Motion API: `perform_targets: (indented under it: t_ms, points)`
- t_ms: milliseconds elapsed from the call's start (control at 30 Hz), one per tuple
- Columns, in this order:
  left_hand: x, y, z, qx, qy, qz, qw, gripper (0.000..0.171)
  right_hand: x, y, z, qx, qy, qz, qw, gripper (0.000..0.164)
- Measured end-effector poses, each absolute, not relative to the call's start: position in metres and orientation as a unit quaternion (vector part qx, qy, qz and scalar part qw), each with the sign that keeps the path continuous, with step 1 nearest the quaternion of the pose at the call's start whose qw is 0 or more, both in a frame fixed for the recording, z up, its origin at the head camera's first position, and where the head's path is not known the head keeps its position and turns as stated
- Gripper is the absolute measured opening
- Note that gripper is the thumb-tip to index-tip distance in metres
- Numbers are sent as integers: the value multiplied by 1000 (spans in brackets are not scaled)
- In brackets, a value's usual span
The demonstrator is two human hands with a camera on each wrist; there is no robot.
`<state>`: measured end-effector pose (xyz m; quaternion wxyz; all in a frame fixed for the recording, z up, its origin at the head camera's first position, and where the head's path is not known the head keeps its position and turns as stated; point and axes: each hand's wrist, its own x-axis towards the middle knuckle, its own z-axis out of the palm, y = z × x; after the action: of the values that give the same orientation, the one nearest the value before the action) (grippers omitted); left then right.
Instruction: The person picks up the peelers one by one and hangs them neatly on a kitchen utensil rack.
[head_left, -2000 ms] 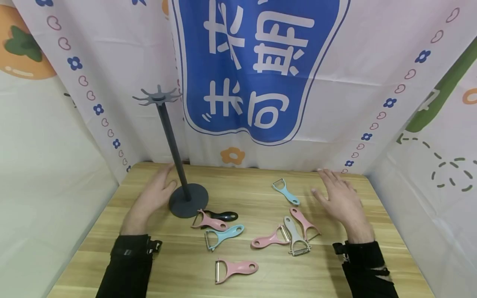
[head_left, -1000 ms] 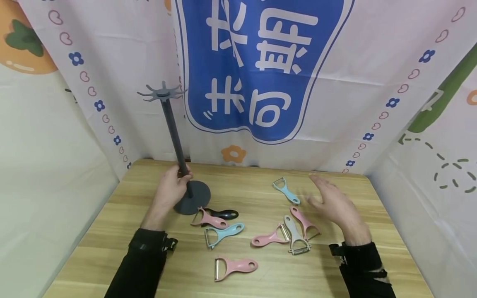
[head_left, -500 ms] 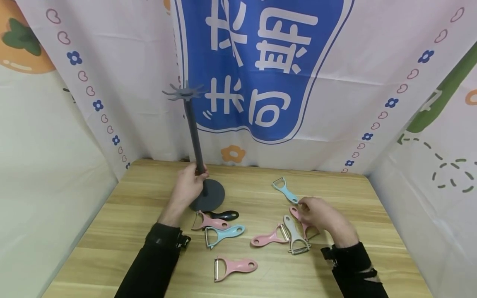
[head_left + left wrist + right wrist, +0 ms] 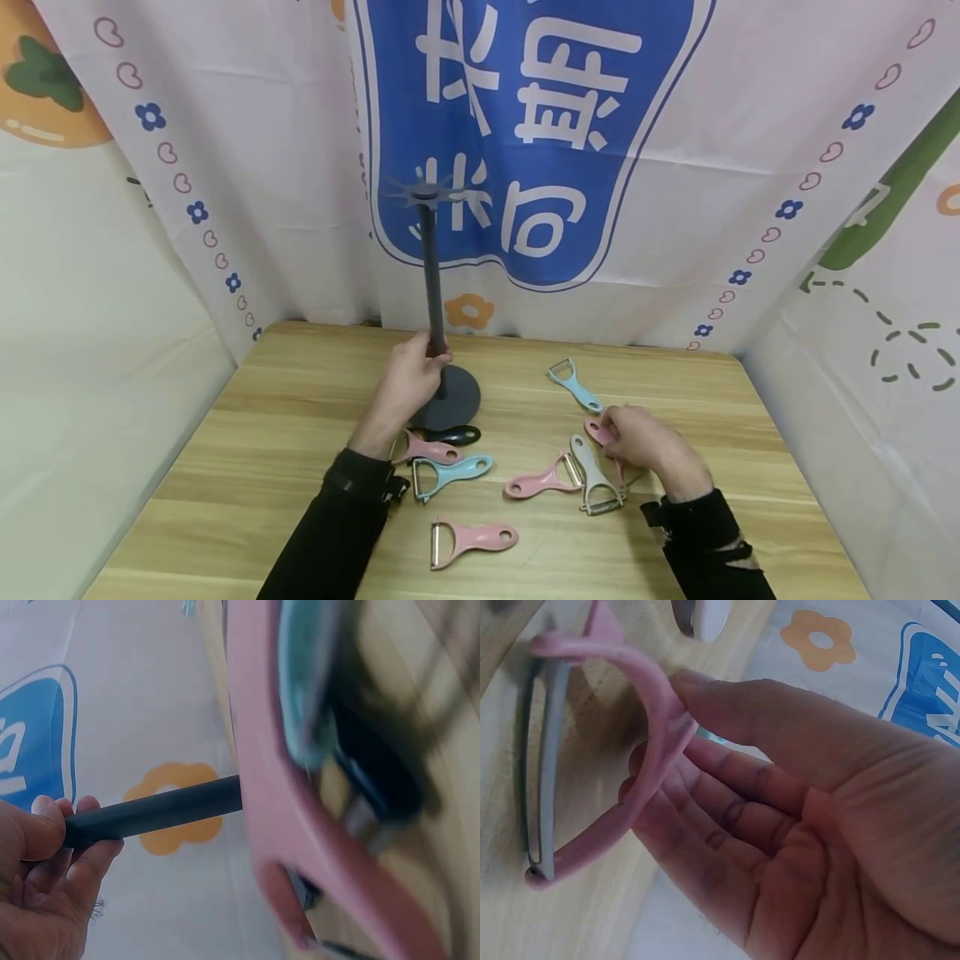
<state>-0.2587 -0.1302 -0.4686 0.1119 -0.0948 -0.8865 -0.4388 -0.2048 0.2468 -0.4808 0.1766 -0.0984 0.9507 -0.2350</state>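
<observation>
My left hand [image 4: 408,375] grips the lower pole of a dark grey stand [image 4: 431,275], thumb and fingers around it. The stand is upright, with a round base and a ring of hooks on top; the hooks are blurred. In the left wrist view the hand [image 4: 56,877] holds the pole, with a pink peeler [image 4: 262,750] large in the foreground. On the right, my right hand [image 4: 648,442] pinches a pink peeler [image 4: 654,697] by its handle. Its blade and forked head stick out past the fingers, while most of the handle is hidden behind them.
A light blue peeler [image 4: 576,387] lies behind the right hand. A grey peeler [image 4: 592,467] and another pink peeler [image 4: 540,485] lie just left of it. Near the stand's base are a black-handled peeler [image 4: 457,435] and a blue peeler [image 4: 457,472]. One pink peeler [image 4: 487,537] lies in front.
My left hand has taken hold of the pole and shifted the stand rightward. The right hand has come down from the back right and grasped the pink peeler.
</observation>
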Motion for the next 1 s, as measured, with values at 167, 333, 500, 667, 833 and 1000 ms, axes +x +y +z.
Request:
perform_targets:
  t_ms: [167,333,500,667,833,1000]
  points:
    - [-257,-122,-466,-103,-896,-419,110,12,-203,248,-476,-101,951,-234,176,30]
    - [-257,-122,-465,-100,-900,-411,109,12,-201,249,-468,-108,948,-246,170,29]
    - [-256,-125,-464,-111,-894,-424,88,13,-202,250,-463,-125,939,-281,157,24]
    - [-254,-127,-456,-114,-881,-451,85,18,-207,250,-463,-199,952,-227,54,24]
    - [-253,-127,-449,-110,-872,-466,107,24,-212,250,-462,-210,944,-256,14,29]
    - [-253,-127,-450,-104,-878,-452,115,21,-213,250,-458,-214,936,-278,-28,36]
